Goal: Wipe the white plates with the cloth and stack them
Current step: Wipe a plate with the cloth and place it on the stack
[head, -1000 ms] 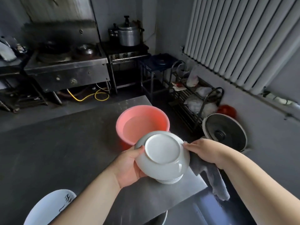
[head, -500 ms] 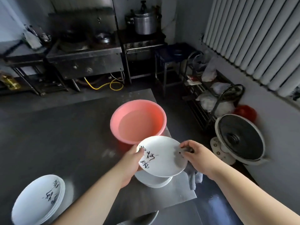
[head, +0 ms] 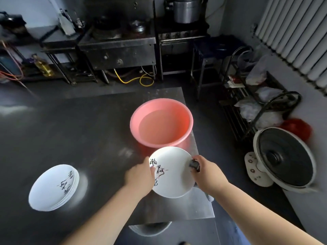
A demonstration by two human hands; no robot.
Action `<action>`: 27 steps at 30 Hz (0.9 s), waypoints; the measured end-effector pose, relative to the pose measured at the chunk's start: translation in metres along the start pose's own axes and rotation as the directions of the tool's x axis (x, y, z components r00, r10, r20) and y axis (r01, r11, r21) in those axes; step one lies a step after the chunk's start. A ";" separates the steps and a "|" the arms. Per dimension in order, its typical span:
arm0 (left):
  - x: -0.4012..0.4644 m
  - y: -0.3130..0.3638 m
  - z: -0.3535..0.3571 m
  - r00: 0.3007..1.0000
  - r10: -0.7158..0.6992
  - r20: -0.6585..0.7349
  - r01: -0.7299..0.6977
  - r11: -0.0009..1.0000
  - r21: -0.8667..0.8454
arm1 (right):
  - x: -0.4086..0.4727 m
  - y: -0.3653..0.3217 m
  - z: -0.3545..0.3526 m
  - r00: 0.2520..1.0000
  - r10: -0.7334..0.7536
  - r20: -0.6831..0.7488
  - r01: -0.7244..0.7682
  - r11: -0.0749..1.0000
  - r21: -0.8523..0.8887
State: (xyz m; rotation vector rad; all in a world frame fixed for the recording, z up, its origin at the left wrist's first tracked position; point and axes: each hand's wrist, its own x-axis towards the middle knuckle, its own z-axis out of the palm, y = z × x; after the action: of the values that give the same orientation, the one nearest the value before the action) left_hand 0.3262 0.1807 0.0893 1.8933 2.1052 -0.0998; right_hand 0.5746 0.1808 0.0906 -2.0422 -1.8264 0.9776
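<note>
1. White, with black brush lettering on its face, the plate (head: pixel 174 174) is held face up above the near right corner of the steel desk (head: pixel 70 131), just in front of the pink basin (head: pixel 161 122).
2. At the plate's left rim, the left hand (head: pixel 139 177) grips with its thumb lying over the lettering and its fingers hidden beneath.
3. On the plate's right rim, the right hand (head: pixel 206 171) pinches a dark grey cloth (head: pixel 194 164) against the edge; more of the cloth hangs below the wrist.
4. Both forearms reach in from the bottom of the view and converge on the plate.
5. Half a second ago the plate sat higher and tilted above another plate on the desk; now it is closer to level and covers whatever lies under it.
6. Well apart, on the desk's left, stands the stack of lettered plates (head: pixel 54 188).
7. Water fills the basin.
8. Beyond the desk's right edge, a floor fan (head: pixel 283 160) stands beside a wire rack (head: pixel 256 103).
</note>
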 end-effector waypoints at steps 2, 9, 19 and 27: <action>0.004 0.001 0.003 1.000 0.007 -0.023 -0.006 0.999 0.039 | 0.000 -0.002 0.000 1.000 -0.010 -0.016 0.009 0.998 -0.059; 0.012 -0.004 0.011 0.998 0.008 -0.055 -0.002 0.995 0.103 | 0.004 -0.008 0.002 0.999 -0.044 0.001 0.043 0.993 -0.106; 0.020 -0.018 0.016 0.996 0.059 -0.061 -0.059 0.998 -0.004 | 0.008 -0.024 -0.015 0.975 -0.108 -0.196 0.027 0.925 -0.379; 0.024 -0.119 -0.032 0.992 0.044 -0.119 -0.054 0.995 -0.080 | 0.018 -0.124 0.030 0.926 -0.326 -0.192 0.209 0.864 -0.458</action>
State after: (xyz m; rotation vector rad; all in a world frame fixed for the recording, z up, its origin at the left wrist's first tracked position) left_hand 0.2013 0.1972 0.0954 1.9434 2.1006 0.1109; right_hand 0.4584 0.2147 0.1341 -1.9345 -2.2401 0.2189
